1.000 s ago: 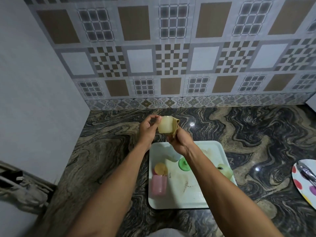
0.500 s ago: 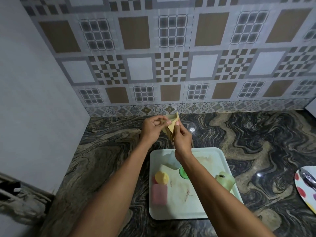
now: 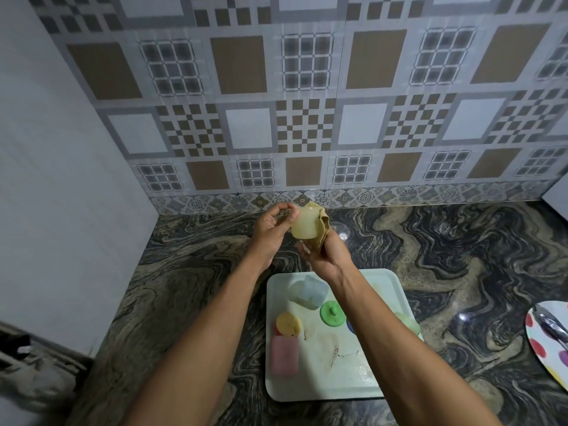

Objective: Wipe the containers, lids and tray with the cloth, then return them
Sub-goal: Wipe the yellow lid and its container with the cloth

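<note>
Wiping step in play: left hand (image 3: 270,232) pinches the pale yellow container (image 3: 304,224) in its fingers, raised above the bench (image 3: 190,272) behind the tray (image 3: 362,382). Right hand (image 3: 329,256) is closed around the cloth (image 3: 321,222), pressed to the container's side. Next, I'd say, turn it, finish, set it back down.

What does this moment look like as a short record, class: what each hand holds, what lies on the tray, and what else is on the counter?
left hand: grips the pale yellow container
right hand: presses the tan cloth against that container
white tray: on the marble counter; stained
on tray: clear container, green lid, yellow lid, pink container
far right: spotted plate
</note>
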